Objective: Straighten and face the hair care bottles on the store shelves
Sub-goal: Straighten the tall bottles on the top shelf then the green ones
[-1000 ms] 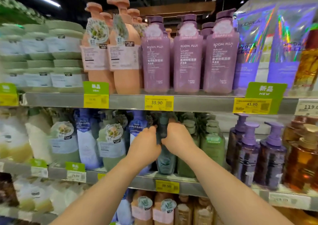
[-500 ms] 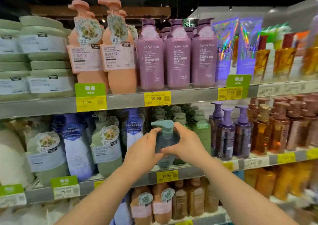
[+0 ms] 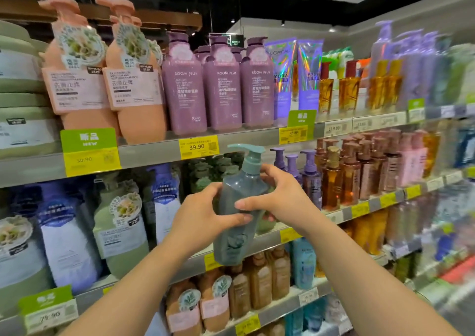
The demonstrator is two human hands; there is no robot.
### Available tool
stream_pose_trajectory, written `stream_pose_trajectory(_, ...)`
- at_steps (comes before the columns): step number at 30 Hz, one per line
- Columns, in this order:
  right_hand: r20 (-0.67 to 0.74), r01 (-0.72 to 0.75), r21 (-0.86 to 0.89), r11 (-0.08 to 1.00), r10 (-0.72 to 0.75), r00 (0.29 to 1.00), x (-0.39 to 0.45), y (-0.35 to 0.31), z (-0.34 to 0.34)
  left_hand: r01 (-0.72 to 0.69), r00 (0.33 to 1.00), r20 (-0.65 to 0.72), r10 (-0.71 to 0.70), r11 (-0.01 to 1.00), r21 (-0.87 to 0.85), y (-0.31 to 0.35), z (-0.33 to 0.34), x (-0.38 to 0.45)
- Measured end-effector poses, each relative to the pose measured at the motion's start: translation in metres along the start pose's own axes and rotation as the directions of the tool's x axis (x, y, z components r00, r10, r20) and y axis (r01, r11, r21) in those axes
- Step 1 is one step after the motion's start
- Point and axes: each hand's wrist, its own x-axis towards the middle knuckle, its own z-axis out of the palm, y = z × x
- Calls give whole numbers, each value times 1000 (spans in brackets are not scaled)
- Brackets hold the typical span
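While clear of the shelf edge (image 3: 267,238), teal pump bottle (image 3: 237,207) between both hands, left hand (image 3: 203,217), right hand (image 3: 280,196).

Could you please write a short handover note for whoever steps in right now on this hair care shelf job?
Left hand: gripping the grey-teal pump bottle at mid-body.
Right hand: gripping the same bottle from the other side.
The bottle is off the shelf, held in front of the middle shelf, tilted, its pump spout pointing left.
Done: the purple Room Plus bottles on the upper shelf stand upright, labels forward.
Left: set the held bottle back among the green bottles, upright and label forward, then check the other rows.
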Motion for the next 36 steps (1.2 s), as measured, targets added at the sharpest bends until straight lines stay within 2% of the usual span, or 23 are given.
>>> stream_pose_trajectory(9,-93,24,49,999,-19,995,-37,-4,-107,-53,994,68,81,940,-338,83,72,27)
stream_pose_trajectory(16,-244,39,11,999,-35,969,-66,12,-234,-115,975,122,188,887,-448,182,164,65)
stream_pose_trajectory(21,-313,23,-45,999,-36,949,-91,22,-345,-140,954,168,249,864,-483,260,251,98)
stream_pose_trajectory(26,-339,-12,-149,989,-40,940,-116,36,-445,-229,933,145,329,854,-467,329,334,119)
stream_pose_trajectory(33,-339,-53,-151,987,-1,941,-124,59,-551,-254,918,147,369,830,-496,389,423,151)
stream_pose_trajectory(36,-344,-47,-152,987,-8,939,-112,69,-592,-284,912,142,385,843,-457,412,450,175)
